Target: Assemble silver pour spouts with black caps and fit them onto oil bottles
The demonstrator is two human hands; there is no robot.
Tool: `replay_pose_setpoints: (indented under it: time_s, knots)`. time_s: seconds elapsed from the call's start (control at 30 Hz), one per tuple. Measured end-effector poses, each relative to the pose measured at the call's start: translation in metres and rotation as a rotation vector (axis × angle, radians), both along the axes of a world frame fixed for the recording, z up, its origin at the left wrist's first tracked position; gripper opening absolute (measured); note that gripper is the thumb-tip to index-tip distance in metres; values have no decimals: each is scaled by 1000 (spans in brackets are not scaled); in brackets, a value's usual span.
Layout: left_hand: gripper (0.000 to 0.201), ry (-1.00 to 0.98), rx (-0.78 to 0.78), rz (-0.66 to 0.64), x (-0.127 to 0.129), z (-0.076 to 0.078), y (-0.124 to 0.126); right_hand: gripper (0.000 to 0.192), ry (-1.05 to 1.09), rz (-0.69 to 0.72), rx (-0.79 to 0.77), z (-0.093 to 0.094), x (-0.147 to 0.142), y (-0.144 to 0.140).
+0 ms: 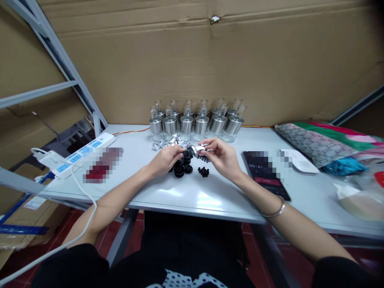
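My left hand (166,160) and my right hand (222,158) meet over the middle of the table. Between them is a silver metal pourer top (195,150), its black base toward the left fingers and its tip toward the right. Both hands pinch it with closed fingers. Below the left hand lies a heap of black round stoppers (179,170), partly covered by the fingers. Small black caps (204,172) form a little pile near my right hand. Shiny metal parts (177,140) are spread behind the left hand, some of them hidden.
Glass bottles with metal sleeves (186,125) stand in two rows against the cardboard wall (192,60). To the left is a white power strip (84,154) with a cable. On the right lie a phone (265,176), a white flat device (300,161) and a patterned bag (318,144).
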State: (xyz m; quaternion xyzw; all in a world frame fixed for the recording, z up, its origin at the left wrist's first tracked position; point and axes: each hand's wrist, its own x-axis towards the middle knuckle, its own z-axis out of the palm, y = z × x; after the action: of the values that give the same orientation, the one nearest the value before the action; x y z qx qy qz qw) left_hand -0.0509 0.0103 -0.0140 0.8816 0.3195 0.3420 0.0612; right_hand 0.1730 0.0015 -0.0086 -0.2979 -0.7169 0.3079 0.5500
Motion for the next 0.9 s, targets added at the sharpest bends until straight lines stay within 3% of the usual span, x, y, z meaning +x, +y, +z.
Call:
replay_pose_setpoints:
  time_s: [0.5,0.73,0.9]
  knots:
    - [22,-23,-89,12,0,0,-1,21,-143,-124,180,3,-2,-7]
    - [27,62,-45,-11,1,2,-3,19,-216,-53,256,6,0,-6]
    - [32,84,-7,-53,4,3,-7,5,-222,-89,294,7,-1,-5]
